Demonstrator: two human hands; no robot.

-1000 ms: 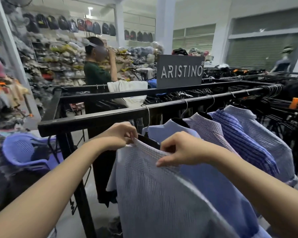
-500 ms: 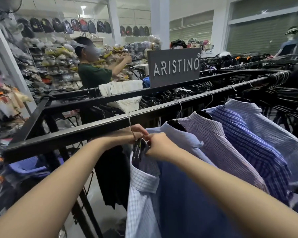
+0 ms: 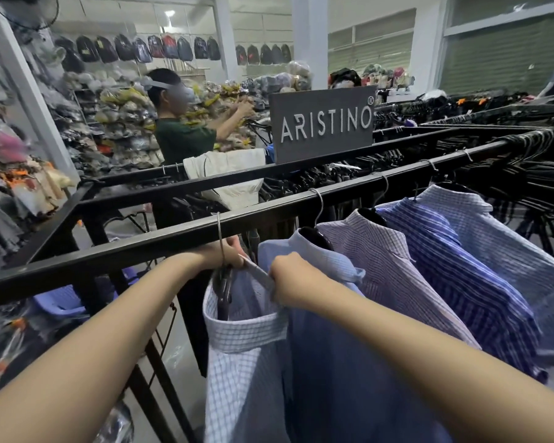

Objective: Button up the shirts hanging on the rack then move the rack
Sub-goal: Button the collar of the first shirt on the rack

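Note:
A black metal rack (image 3: pixel 160 241) crosses the view, with several shirts hanging from its front rail. Nearest to me hangs a pale blue-and-white checked shirt (image 3: pixel 234 372) on a black hanger (image 3: pixel 223 287). My left hand (image 3: pixel 224 255) grips the left side of its collar just under the rail. My right hand (image 3: pixel 293 279) pinches the right side of the collar, a stretched strip of fabric between the two hands. Behind it hang a plain light blue shirt (image 3: pixel 333 362), a lilac striped shirt (image 3: pixel 394 270), a dark blue striped shirt (image 3: pixel 467 282) and a pale checked shirt (image 3: pixel 506 251).
A grey ARISTINO sign (image 3: pixel 323 124) stands on the rack's back rail. A person in a dark green top (image 3: pixel 183 139) works at shelves of packed goods beyond. More racks with black hangers (image 3: pixel 493 145) fill the right. A purple plastic stool (image 3: pixel 61 302) sits under the rack's left end.
The checked shirt has turned so its collar opening faces me. Both hands rose from its shoulders to the collar under the rail, and my view moved closer.

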